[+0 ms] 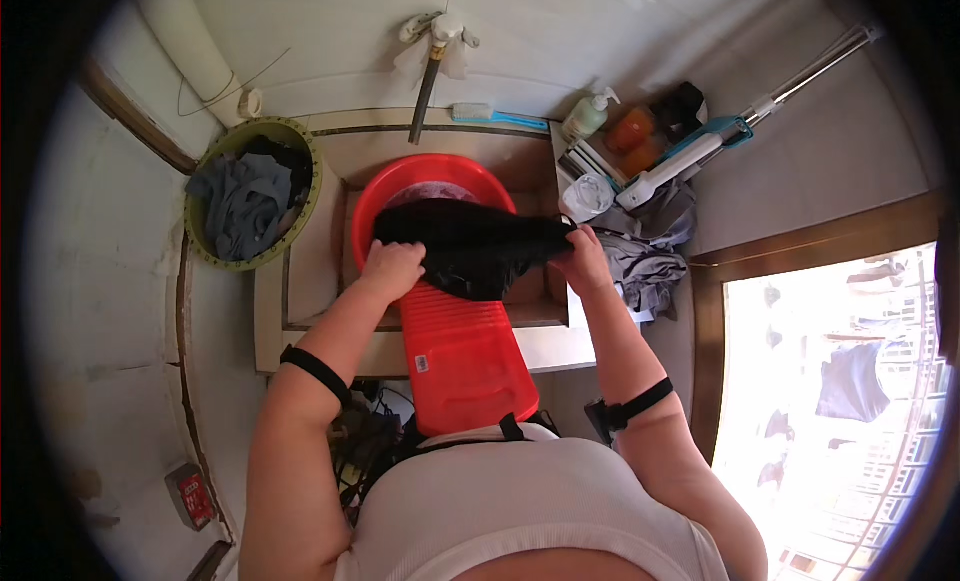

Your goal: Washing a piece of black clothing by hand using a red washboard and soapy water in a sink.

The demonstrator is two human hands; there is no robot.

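Black garment [470,243] | long axis left-right | tapered end toward right grip [584,263]

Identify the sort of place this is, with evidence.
Likely a household hand-laundry corner: a ridged red washboard, a red basin below a tap, and a green basket of clothes to the left.
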